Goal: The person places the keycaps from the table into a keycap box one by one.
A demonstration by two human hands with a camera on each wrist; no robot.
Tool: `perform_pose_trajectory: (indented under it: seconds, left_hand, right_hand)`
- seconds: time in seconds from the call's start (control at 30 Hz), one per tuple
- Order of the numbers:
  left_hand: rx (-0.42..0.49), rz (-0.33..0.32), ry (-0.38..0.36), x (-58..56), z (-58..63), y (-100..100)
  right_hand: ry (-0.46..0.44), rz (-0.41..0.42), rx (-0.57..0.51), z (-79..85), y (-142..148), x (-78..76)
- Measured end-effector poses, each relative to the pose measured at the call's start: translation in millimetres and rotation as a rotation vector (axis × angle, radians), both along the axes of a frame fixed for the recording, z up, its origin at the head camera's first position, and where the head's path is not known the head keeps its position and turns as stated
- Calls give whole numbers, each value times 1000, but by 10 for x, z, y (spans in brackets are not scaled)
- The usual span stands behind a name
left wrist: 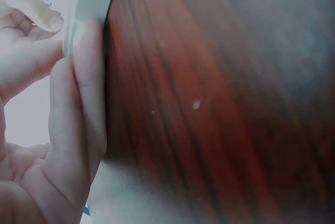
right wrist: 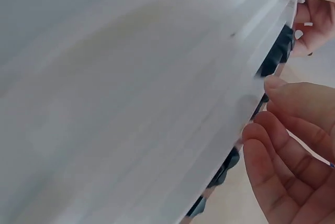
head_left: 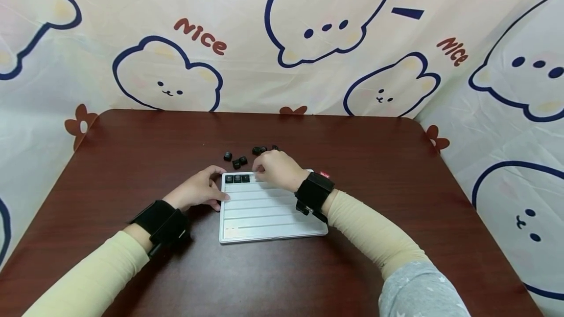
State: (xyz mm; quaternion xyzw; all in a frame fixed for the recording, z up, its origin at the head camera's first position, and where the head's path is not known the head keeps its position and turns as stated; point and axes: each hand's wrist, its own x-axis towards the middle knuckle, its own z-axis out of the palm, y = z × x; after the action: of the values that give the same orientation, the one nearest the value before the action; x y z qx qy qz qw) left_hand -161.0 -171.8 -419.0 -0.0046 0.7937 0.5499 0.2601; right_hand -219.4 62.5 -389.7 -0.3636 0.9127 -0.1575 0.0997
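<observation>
Grey, star-printed cloth (head_left: 418, 292) on the right upper arm lies nearest the head camera, to the near right of the landmark, a flat white board (head_left: 269, 212) crossed by horizontal ridges. Pale yellow sleeves (head_left: 92, 278) cover both forearms, converging on the board from its near left and near right; each wrist bears a black strap, one left of the board (head_left: 163, 224), the other over its right part (head_left: 315, 191).

Left hand (head_left: 198, 191): at the board's left edge. Its grip is narrow and holds the board, the thumb on the upper face and the fingers against the side, as the wrist views confirm.

Right hand (head_left: 282, 170): over the board's far edge, thumb and fingers bent close together. Its grip is narrow; whether a piece lies between the fingertips cannot be told.

Three small black blocks (head_left: 237, 179) stand side by side in the board's far row, at the left end, just beside the right fingertips. Further loose black pieces (head_left: 236, 164) lie beyond the far edge, partly hidden by the right hand. A small red tag (head_left: 324, 174) shows near the far right corner. Brown worktop (head_left: 176, 146) surrounds the board; beyond it hangs a cartoon-printed cloth (head_left: 246, 13).
</observation>
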Motion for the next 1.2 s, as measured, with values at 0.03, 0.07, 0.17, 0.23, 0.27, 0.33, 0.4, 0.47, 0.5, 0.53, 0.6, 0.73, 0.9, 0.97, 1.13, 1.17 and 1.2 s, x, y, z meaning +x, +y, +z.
perform_pose_trajectory:
  seconds: [0.03, 0.07, 0.17, 0.23, 0.27, 0.33, 0.4, 0.47, 0.5, 0.53, 0.6, 0.73, 0.9, 0.97, 1.13, 1.17, 1.2]
  left_hand:
    - [-2, 1, 1, -1, 4, -1]
    - [-3, 3, 3, -2, 9, -1]
    - [-4, 5, 7, -9, 25, 3]
    - [-8, 6, 7, -16, 32, 3]
    - [-8, 6, 7, -18, 36, 1]
    - [-7, 7, 10, -23, 45, -2]
    - [-3, 6, 11, -27, 50, -2]
    - [2, 8, 11, -28, 50, 2]
    - [5, 11, 11, -26, 48, 4]
    - [6, 13, 9, -23, 44, 7]
    - [8, 19, 3, -12, 34, 11]
    - [7, 27, -4, 20, 15, 13]
    - [4, 30, 1, 34, 11, 22]
    - [7, 33, 1, 36, 12, 29]
    - [4, 37, 0, 56, 11, 35]
    - [3, 37, 0, 59, 11, 35]
    - [2, 36, 0, 59, 12, 34]
  right_hand:
    - [3, -6, -4, 11, 29, -15]
    - [4, -14, -8, 30, 61, -30]
    - [2, -41, -30, 99, 173, -111]
    - [-5, -55, -41, 148, 253, -189]
    - [-12, -57, -46, 169, 294, -230]
    - [-26, -59, -55, 194, 378, -319]
    - [-29, -60, -54, 200, 455, -397]
    - [-30, -56, -48, 190, 524, -466]
    - [-30, -54, -42, 182, 552, -496]
    - [-33, -56, -34, 170, 575, -523]
    - [-41, -63, -17, 145, 602, -569]
    - [-56, -78, 13, 90, 596, -644]
    - [-73, -95, 1, 41, 523, -727]
    - [-77, -101, -9, 22, 494, -755]
    - [-90, -104, -14, -6, 429, -791]
    - [-94, -105, -11, -7, 419, -794]
    - [-96, -105, -8, -6, 413, -798]
